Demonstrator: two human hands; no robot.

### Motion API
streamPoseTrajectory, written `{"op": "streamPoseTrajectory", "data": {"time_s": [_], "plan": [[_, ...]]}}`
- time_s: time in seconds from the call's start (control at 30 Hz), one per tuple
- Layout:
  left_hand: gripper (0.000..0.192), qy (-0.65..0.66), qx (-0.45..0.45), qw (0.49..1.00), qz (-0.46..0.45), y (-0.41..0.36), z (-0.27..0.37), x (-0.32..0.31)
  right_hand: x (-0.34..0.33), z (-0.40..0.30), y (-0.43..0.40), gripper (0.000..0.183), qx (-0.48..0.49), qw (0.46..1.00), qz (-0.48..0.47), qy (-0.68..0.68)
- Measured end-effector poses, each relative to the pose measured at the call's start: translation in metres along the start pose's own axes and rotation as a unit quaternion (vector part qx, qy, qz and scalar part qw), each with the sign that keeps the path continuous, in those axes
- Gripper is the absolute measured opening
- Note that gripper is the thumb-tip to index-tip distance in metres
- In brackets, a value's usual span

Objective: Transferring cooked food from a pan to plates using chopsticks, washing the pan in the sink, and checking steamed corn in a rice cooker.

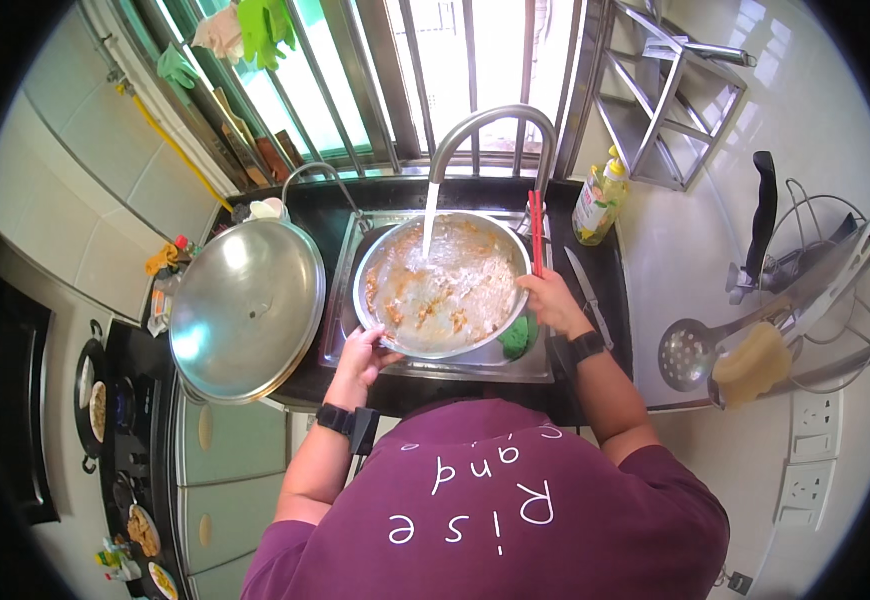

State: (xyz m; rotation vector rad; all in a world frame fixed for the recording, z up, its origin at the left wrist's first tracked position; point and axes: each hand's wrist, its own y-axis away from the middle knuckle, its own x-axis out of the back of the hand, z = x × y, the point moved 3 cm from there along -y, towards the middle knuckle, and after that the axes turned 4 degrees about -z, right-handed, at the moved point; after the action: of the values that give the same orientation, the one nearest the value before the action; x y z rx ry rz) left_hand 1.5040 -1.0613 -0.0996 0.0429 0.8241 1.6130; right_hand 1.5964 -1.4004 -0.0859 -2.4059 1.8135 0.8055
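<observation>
Both hands hold a wide metal basin (442, 300) over the sink (435, 367). Water streams from the curved faucet (491, 112) into it, and brownish food residue clings to its inner wall. My left hand (363, 356) grips the near-left rim, thumb on top. On the right rim is my right hand (552, 301), which also holds a pair of red chopsticks (535, 232) pointing away from me. A green scouring pad (514, 337) lies in the sink below the basin's right side, partly hidden by the basin.
Left of the sink leans a large metal lid (251, 307). To the right are a knife (587, 289) and a dish soap bottle (600, 196). Farther right hang a slotted ladle (686, 356) and other utensils. A stove (134, 442) with dishes stands far left.
</observation>
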Motion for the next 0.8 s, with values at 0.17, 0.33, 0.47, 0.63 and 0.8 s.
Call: {"op": "streamPoseTrajectory", "data": {"time_s": [0.17, 0.33, 0.47, 0.63, 0.8], "plan": [[0.028, -0.019, -0.021, 0.999, 0.036, 0.005, 0.0, -0.005, 0.009, 0.016, -0.01, 0.008, -0.023, 0.999, -0.008, -0.032], [0.027, -0.043, -0.038, 0.994, 0.089, 0.009, -0.003, -0.01, 0.016, 0.029, -0.019, 0.01, -0.038, 0.997, -0.027, -0.059], [0.025, -0.037, -0.053, 0.995, 0.075, 0.009, -0.002, -0.012, 0.018, 0.028, -0.02, 0.009, -0.048, 0.996, -0.038, -0.068], [0.025, -0.03, -0.059, 0.994, 0.081, 0.012, -0.003, -0.017, 0.022, 0.033, -0.026, 0.008, -0.069, 0.994, -0.036, -0.076], [0.024, 0.015, -0.091, 0.991, 0.102, 0.012, -0.003, -0.008, 0.009, 0.013, -0.026, 0.01, -0.094, 0.992, -0.052, -0.065]]}}
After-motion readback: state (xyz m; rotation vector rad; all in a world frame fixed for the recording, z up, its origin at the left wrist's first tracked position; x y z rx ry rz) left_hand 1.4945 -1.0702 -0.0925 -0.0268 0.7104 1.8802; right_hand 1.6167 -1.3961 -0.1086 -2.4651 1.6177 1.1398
